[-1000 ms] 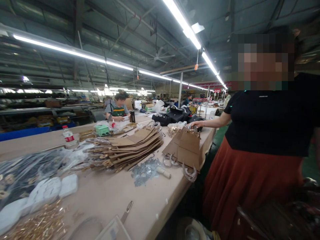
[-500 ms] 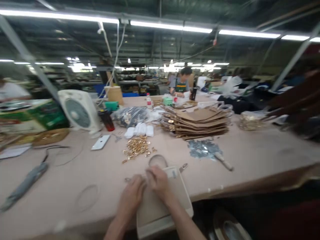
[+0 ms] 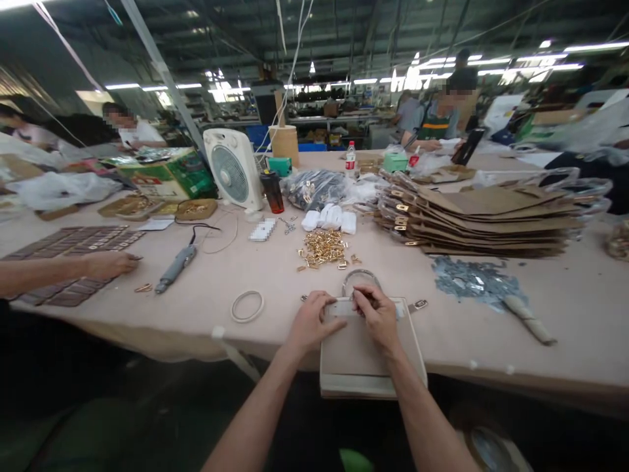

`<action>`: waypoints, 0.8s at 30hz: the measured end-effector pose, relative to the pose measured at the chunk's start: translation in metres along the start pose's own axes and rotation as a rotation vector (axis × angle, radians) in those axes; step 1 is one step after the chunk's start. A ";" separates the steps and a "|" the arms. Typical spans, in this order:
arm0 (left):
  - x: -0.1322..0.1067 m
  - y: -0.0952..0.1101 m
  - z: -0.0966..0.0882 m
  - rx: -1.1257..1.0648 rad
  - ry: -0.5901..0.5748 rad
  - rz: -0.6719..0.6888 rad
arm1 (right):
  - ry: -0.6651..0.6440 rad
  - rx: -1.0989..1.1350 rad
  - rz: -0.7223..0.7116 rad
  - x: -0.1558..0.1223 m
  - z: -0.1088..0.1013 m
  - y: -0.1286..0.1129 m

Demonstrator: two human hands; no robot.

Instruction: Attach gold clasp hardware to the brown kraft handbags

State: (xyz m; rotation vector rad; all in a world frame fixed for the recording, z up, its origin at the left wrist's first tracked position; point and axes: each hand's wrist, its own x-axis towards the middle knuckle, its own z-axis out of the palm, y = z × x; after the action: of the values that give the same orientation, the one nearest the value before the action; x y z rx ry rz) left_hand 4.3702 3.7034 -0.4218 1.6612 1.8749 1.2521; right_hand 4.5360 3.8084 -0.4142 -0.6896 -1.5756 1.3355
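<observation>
A flat beige bag (image 3: 363, 357) with pale edging lies at the table's front edge, its lower end overhanging. A curved handle (image 3: 361, 274) rises behind its top, and a metal clasp (image 3: 420, 305) sticks out at its right corner. My left hand (image 3: 312, 320) rests on the bag's upper left corner, thumb and fingers apart. My right hand (image 3: 377, 316) pinches at the middle of the bag's top edge, over a pale strip; what its fingertips hold is hidden. Beyond the bag lies a heap of gold metal fittings (image 3: 324, 248).
A roll of tape (image 3: 247, 306) lies left of the bag. Farther left are a grey electric screwdriver (image 3: 175, 269) and a co-worker's hand (image 3: 113, 264) over brown pieces. A fan (image 3: 233, 169), stacked brown panels (image 3: 476, 216) and grey scraps (image 3: 479, 280) stand around.
The view has swung left, bringing the co-worker's arm into sight. My hands have moved apart; the left one has spread at the bag's corner while the right still pinches near the top edge.
</observation>
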 end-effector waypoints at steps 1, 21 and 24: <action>0.000 -0.001 0.000 -0.014 0.003 -0.008 | -0.040 -0.027 -0.011 0.001 0.000 -0.001; 0.000 -0.010 0.003 0.202 0.029 0.052 | 0.173 -0.238 -0.069 -0.023 -0.032 -0.011; 0.003 -0.009 0.005 0.215 0.003 0.059 | 0.275 -0.365 -0.055 -0.049 -0.059 -0.012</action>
State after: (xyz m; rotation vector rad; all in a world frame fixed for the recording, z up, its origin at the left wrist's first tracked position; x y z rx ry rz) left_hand 4.3675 3.7089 -0.4305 1.8356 2.0366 1.1077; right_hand 4.6107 3.7890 -0.4183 -0.9992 -1.6106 0.8749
